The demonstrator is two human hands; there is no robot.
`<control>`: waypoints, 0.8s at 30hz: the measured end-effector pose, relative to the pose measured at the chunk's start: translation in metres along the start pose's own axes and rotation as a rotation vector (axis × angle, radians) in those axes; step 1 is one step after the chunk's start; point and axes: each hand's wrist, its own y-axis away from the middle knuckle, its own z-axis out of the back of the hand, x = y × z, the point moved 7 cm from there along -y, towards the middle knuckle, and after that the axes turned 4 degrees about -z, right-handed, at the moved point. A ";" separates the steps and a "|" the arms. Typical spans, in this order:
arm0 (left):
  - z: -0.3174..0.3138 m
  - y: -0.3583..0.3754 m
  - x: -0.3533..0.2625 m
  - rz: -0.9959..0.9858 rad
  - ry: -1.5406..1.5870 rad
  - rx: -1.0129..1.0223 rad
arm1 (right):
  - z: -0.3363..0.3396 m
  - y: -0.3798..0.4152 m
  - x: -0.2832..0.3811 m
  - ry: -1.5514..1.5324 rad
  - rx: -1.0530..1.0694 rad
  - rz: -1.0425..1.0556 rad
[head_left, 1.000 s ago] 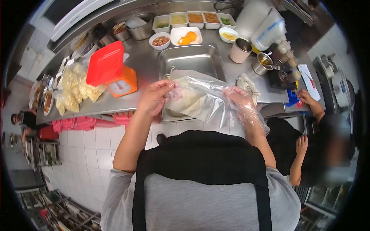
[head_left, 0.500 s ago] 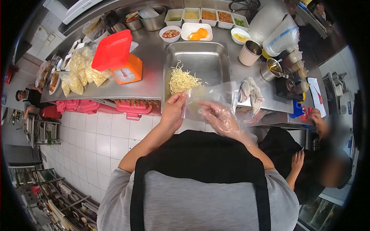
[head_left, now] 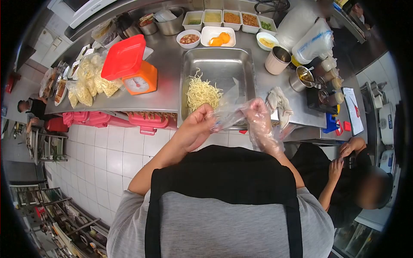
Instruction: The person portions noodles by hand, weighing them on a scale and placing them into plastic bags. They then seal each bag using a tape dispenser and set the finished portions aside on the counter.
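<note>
Between my two hands a clear plastic bag (head_left: 230, 112) is stretched over the near edge of a steel tray (head_left: 251, 71). My left hand (head_left: 197, 127) is bare and pinches the bag's left side. On my right hand (head_left: 259, 122) is a loose transparent glove, and its closed fingers grip the bag's right side. Pale yellow noodles (head_left: 202, 93) lie in a heap in the left part of the tray, just beyond my left hand. The tray's lower edge is partly hidden by the bag and my hands.
Left of the tray stands an orange scale (head_left: 142, 79) with a red pan, beside bagged noodles (head_left: 88, 81). Ingredient containers (head_left: 232, 19) line the back. A metal cup (head_left: 277, 60), a cloth (head_left: 279, 105) and bottles (head_left: 331, 75) are right. A co-worker (head_left: 344, 185) sits at the lower right.
My right hand has moved up and closed on the bag, which is now pulled taut and bunched between my hands. The co-worker's hand has left the clipboard and come near their other hand.
</note>
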 end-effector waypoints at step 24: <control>0.105 0.048 -0.055 -0.449 -1.659 -0.820 | -0.086 -0.220 -0.076 1.798 0.348 0.336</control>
